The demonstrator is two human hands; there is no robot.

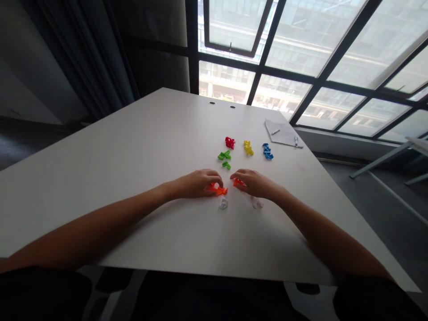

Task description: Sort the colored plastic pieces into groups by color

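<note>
Low over the white table (150, 133), my left hand (200, 183) curls its fingers round small orange plastic pieces (220, 191), with a bit of red showing under the fingers. Across a narrow gap, my right hand (256, 183) has its fingers closed on a small orange-red plastic piece (237, 182); the fingers hide part of it. Just in front of my left hand lies a whitish plastic piece (223, 203). More whitish pieces (257, 203) lie beside my right wrist. The exact kind of these pieces is too small to make out.
Beyond my hands lie green pieces (224, 155), a red cluster (230, 142), a yellow cluster (248, 148) and a blue cluster (267, 151). Paper sheets (284, 133) with pens rest near the right edge. Windows stand behind the table, a dark curtain (83, 53) at left.
</note>
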